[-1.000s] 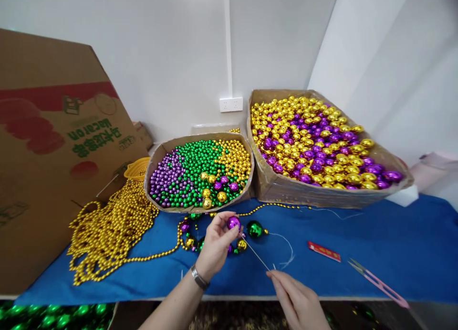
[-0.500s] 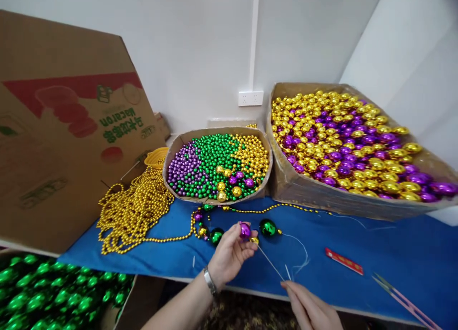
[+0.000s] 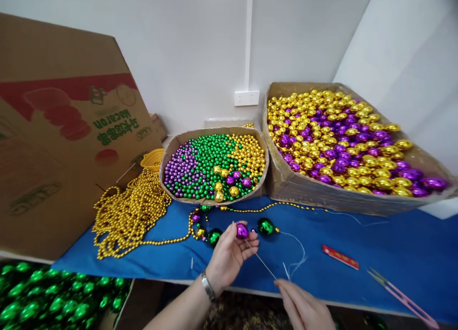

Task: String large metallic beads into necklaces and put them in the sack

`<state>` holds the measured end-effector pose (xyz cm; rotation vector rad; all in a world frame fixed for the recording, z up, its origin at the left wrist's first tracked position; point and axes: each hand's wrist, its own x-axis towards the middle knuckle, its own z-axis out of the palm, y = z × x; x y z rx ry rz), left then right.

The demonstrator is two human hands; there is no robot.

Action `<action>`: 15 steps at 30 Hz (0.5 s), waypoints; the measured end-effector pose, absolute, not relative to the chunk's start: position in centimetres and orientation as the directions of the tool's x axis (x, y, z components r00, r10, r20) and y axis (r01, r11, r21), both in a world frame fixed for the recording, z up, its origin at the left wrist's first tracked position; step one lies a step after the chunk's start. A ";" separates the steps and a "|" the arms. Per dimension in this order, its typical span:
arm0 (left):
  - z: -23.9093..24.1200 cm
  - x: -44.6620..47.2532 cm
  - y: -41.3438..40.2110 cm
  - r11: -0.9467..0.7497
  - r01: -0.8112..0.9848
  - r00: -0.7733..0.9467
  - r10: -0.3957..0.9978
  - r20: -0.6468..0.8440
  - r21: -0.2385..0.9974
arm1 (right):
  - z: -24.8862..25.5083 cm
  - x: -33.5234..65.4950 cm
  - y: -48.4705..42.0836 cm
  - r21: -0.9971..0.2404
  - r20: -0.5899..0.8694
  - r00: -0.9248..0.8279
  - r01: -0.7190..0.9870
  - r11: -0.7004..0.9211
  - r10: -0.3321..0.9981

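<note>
A blue-covered tabletop (image 3: 375,242) runs across the lower frame, bearing a big carton (image 3: 322,195) of gold and purple balls at the right and a smaller box (image 3: 259,190) of little beads at centre. In the lower centre, the left hand (image 3: 229,256) pinches a purple ball (image 3: 242,231) between thumb and forefinger, its other fingers loosely spread; the right hand (image 3: 304,304), toward the bottom edge, has its fingertips closed on a thin straight line (image 3: 263,262) that reaches up to the ball. A larger green ball (image 3: 265,226) lies just beyond. The purple ball looks light, hard-shelled and slick, probably easily dented, so a gentle hold round its sides, clear of the line, should suit.
</note>
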<state>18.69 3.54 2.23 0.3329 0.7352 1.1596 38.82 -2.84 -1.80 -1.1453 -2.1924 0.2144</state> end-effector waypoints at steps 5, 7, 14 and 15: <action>2.3 19.0 2.4 0.353 -0.680 0.201 0.933 -0.299 0.642 | -1.4 38.0 -3.2 -0.482 0.433 -0.361 0.682 0.550 0.826; 2.0 19.1 1.5 0.346 -0.664 0.211 0.937 -0.278 0.663 | -1.4 37.6 -3.3 -0.503 0.424 -0.347 0.678 0.536 0.837; 0.4 19.5 -0.6 0.357 -0.627 0.231 0.934 -0.272 0.692 | -2.0 36.9 -3.4 -0.518 0.438 -0.354 0.651 0.554 0.826; 0.4 19.5 -0.6 0.350 -0.613 0.232 0.937 -0.262 0.708 | -2.1 37.0 -3.4 -0.517 0.444 -0.354 0.649 0.558 0.823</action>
